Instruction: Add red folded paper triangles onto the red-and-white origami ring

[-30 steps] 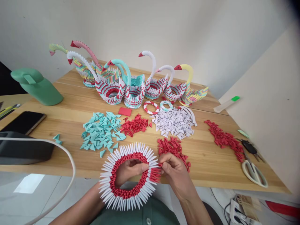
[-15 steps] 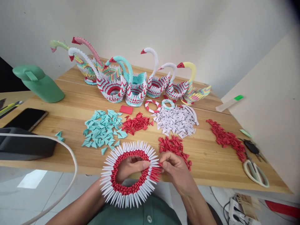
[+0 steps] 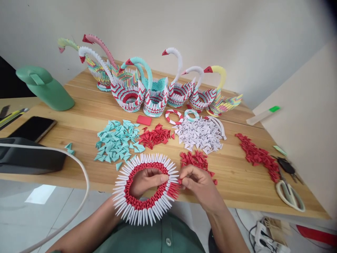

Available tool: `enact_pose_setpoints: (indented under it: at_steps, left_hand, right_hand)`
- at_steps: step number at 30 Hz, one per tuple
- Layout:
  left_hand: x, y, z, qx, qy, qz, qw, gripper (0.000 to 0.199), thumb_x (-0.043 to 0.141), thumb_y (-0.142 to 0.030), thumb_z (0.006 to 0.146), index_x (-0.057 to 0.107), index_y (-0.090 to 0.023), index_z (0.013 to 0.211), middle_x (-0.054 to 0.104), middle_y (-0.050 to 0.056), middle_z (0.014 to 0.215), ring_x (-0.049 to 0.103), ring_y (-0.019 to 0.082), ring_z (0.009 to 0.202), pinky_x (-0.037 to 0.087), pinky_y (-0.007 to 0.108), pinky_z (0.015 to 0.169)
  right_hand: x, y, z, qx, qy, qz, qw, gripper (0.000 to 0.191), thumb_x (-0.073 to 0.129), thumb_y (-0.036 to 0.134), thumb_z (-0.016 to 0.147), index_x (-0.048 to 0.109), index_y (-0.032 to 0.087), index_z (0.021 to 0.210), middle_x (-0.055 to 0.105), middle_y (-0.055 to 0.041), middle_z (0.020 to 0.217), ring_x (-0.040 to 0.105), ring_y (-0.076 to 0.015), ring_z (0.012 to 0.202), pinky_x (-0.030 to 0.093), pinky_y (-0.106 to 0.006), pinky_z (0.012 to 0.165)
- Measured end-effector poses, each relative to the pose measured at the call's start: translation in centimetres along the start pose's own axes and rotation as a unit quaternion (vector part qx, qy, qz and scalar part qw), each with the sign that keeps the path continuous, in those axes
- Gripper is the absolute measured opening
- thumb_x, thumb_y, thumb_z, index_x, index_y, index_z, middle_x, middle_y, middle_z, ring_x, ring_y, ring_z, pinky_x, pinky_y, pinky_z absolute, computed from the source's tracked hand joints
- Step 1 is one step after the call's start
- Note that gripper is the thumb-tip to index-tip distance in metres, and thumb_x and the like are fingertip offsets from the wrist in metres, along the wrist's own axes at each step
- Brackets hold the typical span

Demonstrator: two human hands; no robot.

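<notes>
A ring of folded paper pieces (image 3: 143,203), red inside with white points fanning outward, is held at the table's front edge. My left hand (image 3: 147,181) reaches through it from below, thumb pressed on the inner red rows at the right side. A short run of red pieces (image 3: 173,190) sits over the white ones there. My right hand (image 3: 196,184) pinches a small red folded paper piece (image 3: 180,181) at the ring's right outer edge; its fingers partly hide it. Just beyond lies a pile of red pieces (image 3: 194,160).
Piles of turquoise pieces (image 3: 116,140), red pieces (image 3: 155,136) and white pieces (image 3: 201,133) lie ahead. Several paper swans (image 3: 155,102) stand behind. A green bottle (image 3: 47,89), phone (image 3: 34,129) and cable (image 3: 83,175) are left; scissors (image 3: 289,196) and keys (image 3: 286,166) right.
The camera view has shifted slightly, so the table things appear a little further right. Both hands keep their grips, the right one still at the ring's right edge with the red piece.
</notes>
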State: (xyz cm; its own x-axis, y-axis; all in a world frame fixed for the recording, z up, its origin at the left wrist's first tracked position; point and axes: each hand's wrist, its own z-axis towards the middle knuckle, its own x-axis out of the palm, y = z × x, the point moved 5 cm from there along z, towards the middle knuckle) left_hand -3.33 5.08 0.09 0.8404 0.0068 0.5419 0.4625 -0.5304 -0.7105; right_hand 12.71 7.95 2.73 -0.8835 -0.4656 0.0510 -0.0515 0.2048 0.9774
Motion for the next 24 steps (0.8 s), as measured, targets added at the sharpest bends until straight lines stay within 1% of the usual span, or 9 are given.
enact_pose_setpoints:
  at_steps: [2, 4, 6, 8, 10, 13, 16, 20, 24]
  left_hand:
    - [0.2, 0.1, -0.2, 0.006, -0.015, 0.013, 1.0, 0.032, 0.086, -0.04, 0.051, 0.067, -0.015, 0.057, 0.06, -0.003, 0.053, 0.048, 0.01, 0.053, 0.037, 0.024, 0.057]
    - [0.6, 0.0, -0.3, 0.018, 0.001, 0.028, 0.999, 0.027, 0.082, -0.037, 0.057, 0.065, -0.016, 0.056, 0.061, -0.002, 0.057, 0.051, 0.013, 0.059, 0.04, 0.026, 0.063]
    - [0.9, -0.2, -0.3, 0.044, 0.029, 0.043, 0.998, 0.026, 0.079, -0.038, 0.062, 0.065, -0.017, 0.058, 0.062, -0.002, 0.06, 0.054, 0.014, 0.065, 0.042, 0.027, 0.069]
    - [0.9, -0.4, -0.3, 0.065, 0.043, 0.06, 0.995, 0.024, 0.076, -0.039, 0.065, 0.066, -0.017, 0.063, 0.062, -0.002, 0.062, 0.055, 0.016, 0.067, 0.043, 0.028, 0.071]
    - [0.7, -0.4, -0.2, 0.066, 0.046, 0.077, 0.994, 0.023, 0.075, -0.039, 0.067, 0.066, -0.017, 0.066, 0.061, -0.001, 0.061, 0.056, 0.017, 0.067, 0.044, 0.029, 0.071]
    - [0.5, -0.7, -0.2, 0.066, 0.053, 0.09, 0.992, 0.025, 0.073, -0.04, 0.068, 0.064, -0.017, 0.064, 0.059, 0.0, 0.058, 0.056, 0.018, 0.067, 0.044, 0.029, 0.07]
    - [0.7, -1.0, -0.2, 0.077, 0.062, 0.085, 0.992, 0.027, 0.076, -0.041, 0.064, 0.064, -0.017, 0.065, 0.061, 0.0, 0.064, 0.054, 0.016, 0.067, 0.044, 0.029, 0.07]
    - [0.7, -0.8, -0.1, 0.058, 0.054, 0.087, 0.993, 0.031, 0.076, -0.044, 0.063, 0.061, -0.017, 0.061, 0.056, -0.001, 0.058, 0.051, 0.015, 0.062, 0.041, 0.029, 0.065]
    - [0.5, -0.9, 0.1, 0.078, 0.057, 0.074, 0.993, 0.03, 0.077, -0.044, 0.062, 0.063, -0.017, 0.063, 0.058, -0.001, 0.062, 0.051, 0.016, 0.065, 0.041, 0.03, 0.071]
  right_hand:
    - [0.0, 0.2, -0.1, 0.002, -0.042, -0.042, 0.998, 0.021, 0.074, 0.036, 0.077, 0.062, 0.02, 0.076, 0.059, 0.0026, 0.067, 0.052, -0.0113, 0.061, 0.041, -0.023, 0.058]
    - [0.2, 0.5, -0.3, -0.001, -0.081, -0.082, 0.993, 0.021, 0.074, 0.036, 0.077, 0.06, 0.02, 0.075, 0.057, 0.0031, 0.067, 0.051, -0.0112, 0.062, 0.04, -0.022, 0.058]
    - [0.3, 1.0, -0.4, -0.005, -0.099, -0.11, 0.989, 0.019, 0.071, 0.035, 0.079, 0.059, 0.02, 0.075, 0.057, 0.003, 0.069, 0.051, -0.0117, 0.063, 0.04, -0.023, 0.059]
    - [0.4, 1.4, -0.4, -0.002, -0.093, -0.131, 0.987, 0.017, 0.068, 0.035, 0.081, 0.06, 0.021, 0.079, 0.059, 0.0019, 0.073, 0.054, -0.0131, 0.067, 0.042, -0.024, 0.062]
    - [0.2, 1.7, -0.5, 0.008, -0.082, -0.153, 0.985, 0.017, 0.065, 0.038, 0.083, 0.062, 0.022, 0.087, 0.063, 0.0001, 0.08, 0.057, -0.0149, 0.074, 0.044, -0.026, 0.067]
    - [-0.2, 2.1, -0.6, 0.021, -0.065, -0.188, 0.98, 0.023, 0.06, 0.042, 0.087, 0.064, 0.023, 0.098, 0.064, -0.0007, 0.083, 0.057, -0.0157, 0.075, 0.044, -0.026, 0.067]
    - [0.2, 2.0, -0.6, 0.033, -0.032, -0.21, 0.977, 0.023, 0.058, 0.044, 0.088, 0.065, 0.021, 0.089, 0.061, 0.0006, 0.076, 0.053, -0.0145, 0.069, 0.04, -0.026, 0.063]
    - [0.7, 1.8, -0.4, 0.038, -0.02, -0.189, 0.981, 0.026, 0.057, 0.043, 0.088, 0.063, 0.02, 0.08, 0.06, 0.0003, 0.075, 0.051, -0.0144, 0.069, 0.038, -0.026, 0.063]
    - [0.9, 1.8, -0.2, 0.038, -0.01, -0.173, 0.984, 0.027, 0.058, 0.043, 0.087, 0.061, 0.019, 0.075, 0.055, 0.0024, 0.069, 0.046, -0.0126, 0.065, 0.035, -0.025, 0.06]
